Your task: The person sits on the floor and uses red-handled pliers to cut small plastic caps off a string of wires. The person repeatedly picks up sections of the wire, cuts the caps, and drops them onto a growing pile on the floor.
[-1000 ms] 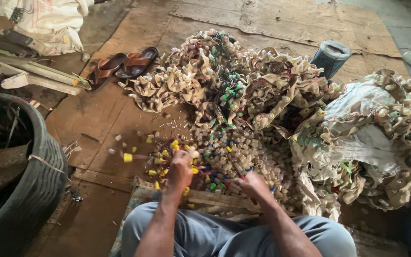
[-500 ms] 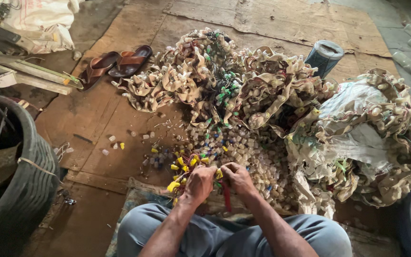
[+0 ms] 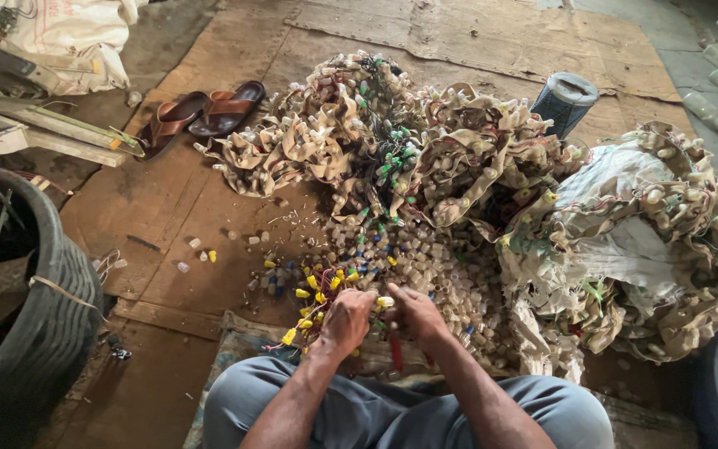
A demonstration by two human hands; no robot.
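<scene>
Yellow-capped bulb is being pinched between closed fingertips of left hand and right hand, bulb pile just beyond

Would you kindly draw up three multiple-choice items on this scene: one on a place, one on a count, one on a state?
1. Where does the pair of brown leather sandals lie?
A. On the flattened cardboard at upper left, beyond the heap
B. Inside the black rubber tub
C. On the person's lap

2. How many sandals are in that pair?
A. One
B. Two
C. Four

3. How do the left hand and right hand stand?
A. Far apart, flat on the floor
B. Raised above the heap, empty
C. Close together, fingers curled around a small pale cap between them

Answers:
1 A: they rest on the cardboard, left of the tangled heap of beige strips studded with small caps.
2 B: two lie side by side.
3 C: both hands meet at the cap, above the grey-trousered knees.
</scene>
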